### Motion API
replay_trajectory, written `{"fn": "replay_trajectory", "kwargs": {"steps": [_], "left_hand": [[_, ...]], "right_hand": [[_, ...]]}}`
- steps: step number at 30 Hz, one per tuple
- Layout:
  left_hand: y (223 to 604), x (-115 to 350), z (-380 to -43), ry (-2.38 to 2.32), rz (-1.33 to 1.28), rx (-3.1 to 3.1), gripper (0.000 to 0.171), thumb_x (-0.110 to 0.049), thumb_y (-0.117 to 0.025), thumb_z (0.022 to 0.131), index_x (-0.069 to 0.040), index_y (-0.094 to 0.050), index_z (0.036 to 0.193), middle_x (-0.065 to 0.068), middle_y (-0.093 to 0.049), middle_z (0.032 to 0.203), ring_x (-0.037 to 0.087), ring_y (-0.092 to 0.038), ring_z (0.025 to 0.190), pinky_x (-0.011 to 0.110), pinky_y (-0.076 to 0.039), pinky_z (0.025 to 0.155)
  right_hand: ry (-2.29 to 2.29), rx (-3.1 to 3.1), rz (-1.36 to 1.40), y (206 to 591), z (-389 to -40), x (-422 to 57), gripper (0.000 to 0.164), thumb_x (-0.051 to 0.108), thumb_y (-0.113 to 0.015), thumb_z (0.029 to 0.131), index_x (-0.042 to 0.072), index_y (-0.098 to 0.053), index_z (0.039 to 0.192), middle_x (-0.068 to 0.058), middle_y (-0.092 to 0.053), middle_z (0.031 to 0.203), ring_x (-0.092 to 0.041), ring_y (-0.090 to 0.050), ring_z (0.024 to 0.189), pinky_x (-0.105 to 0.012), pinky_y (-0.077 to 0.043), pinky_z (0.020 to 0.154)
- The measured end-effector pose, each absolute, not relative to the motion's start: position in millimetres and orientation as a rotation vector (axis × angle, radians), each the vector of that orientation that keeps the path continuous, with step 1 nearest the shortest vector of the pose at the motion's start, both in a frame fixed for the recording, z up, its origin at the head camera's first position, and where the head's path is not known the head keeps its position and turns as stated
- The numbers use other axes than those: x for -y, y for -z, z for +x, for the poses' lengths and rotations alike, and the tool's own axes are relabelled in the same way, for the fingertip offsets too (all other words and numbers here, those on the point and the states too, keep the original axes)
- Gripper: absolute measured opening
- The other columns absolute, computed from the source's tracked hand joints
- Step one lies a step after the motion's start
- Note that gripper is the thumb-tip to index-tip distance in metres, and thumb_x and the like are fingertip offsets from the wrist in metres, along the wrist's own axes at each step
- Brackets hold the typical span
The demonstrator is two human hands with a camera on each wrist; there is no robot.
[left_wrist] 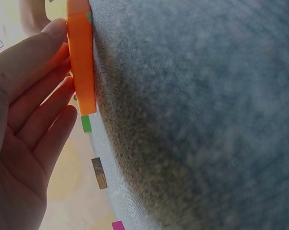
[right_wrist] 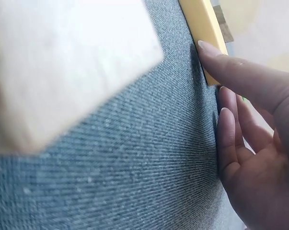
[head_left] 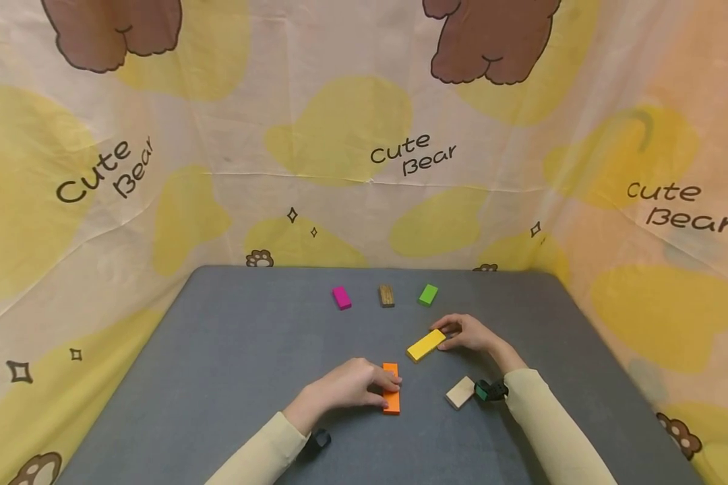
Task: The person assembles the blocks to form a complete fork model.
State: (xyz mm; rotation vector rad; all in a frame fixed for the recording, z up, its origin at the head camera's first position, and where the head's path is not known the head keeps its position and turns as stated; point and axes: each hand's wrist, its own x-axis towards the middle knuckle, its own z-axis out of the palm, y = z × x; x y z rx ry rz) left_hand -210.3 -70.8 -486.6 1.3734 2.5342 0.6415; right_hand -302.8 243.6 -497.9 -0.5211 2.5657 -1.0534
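My left hand (head_left: 353, 382) holds an orange block (head_left: 391, 407) that lies lengthwise on the grey table. In the left wrist view, the thumb (left_wrist: 55, 29) lies against one side of the orange block (left_wrist: 82, 67), with the other fingers behind it. Farther back and to the right, my right hand (head_left: 470, 334) pinches the right end of a yellow block (head_left: 425, 346), which lies at a slant. The right wrist view has the thumb (right_wrist: 216, 55) on the yellow block (right_wrist: 202, 28), with the remaining fingers bent, partly hidden behind.
A pale wooden block (head_left: 460, 392) lies near the right wrist and looms blurred in the right wrist view. Along the back of the grey table (head_left: 249, 337) sit a magenta block (head_left: 342, 298), a brown wood-grain block (head_left: 386, 296) and a green block (head_left: 428, 294). Printed cloth (head_left: 340, 202) surrounds the table.
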Motion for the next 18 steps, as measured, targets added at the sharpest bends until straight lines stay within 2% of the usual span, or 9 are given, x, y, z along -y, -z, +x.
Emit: {"fn": "replay_trajectory", "kwargs": {"steps": [7, 14, 18], "left_hand": [[487.3, 71.1, -210.5, -0.642, 1.370, -2.531, 0.035, -0.031, -0.071, 0.086, -0.023, -0.069, 0.120, -0.012, -0.068, 0.124, -0.002, -0.062, 0.116, 0.020, -0.052, 0.095], [485.5, 72.1, -210.2, -0.651, 1.366, -2.527, 0.035, -0.030, -0.071, 0.086, -0.022, -0.069, 0.120, -0.012, -0.068, 0.123, -0.002, -0.062, 0.116, 0.021, -0.052, 0.095], [484.7, 72.2, -210.4, -0.651, 1.369, -2.527, 0.035, -0.030, -0.071, 0.086, -0.022, -0.069, 0.120, -0.012, -0.068, 0.123, -0.002, -0.063, 0.115, 0.019, -0.052, 0.094]], "right_hand": [[1.065, -2.604, -0.495, 500.3, -302.9, -243.4, 0.034, 0.020, -0.080, 0.078, 0.018, -0.070, 0.111, -0.008, -0.065, 0.118, -0.019, -0.061, 0.105, -0.040, -0.053, 0.093], [1.066, -2.640, -0.532, 502.3, -303.5, -242.5, 0.033, 0.018, -0.081, 0.076, 0.016, -0.071, 0.107, -0.008, -0.068, 0.108, -0.017, -0.062, 0.097, -0.035, -0.055, 0.086], [1.065, -2.671, -0.521, 500.7, -301.7, -241.6, 0.032, 0.018, -0.082, 0.075, 0.016, -0.072, 0.105, -0.007, -0.070, 0.106, -0.018, -0.064, 0.097, -0.038, -0.055, 0.088]]}}
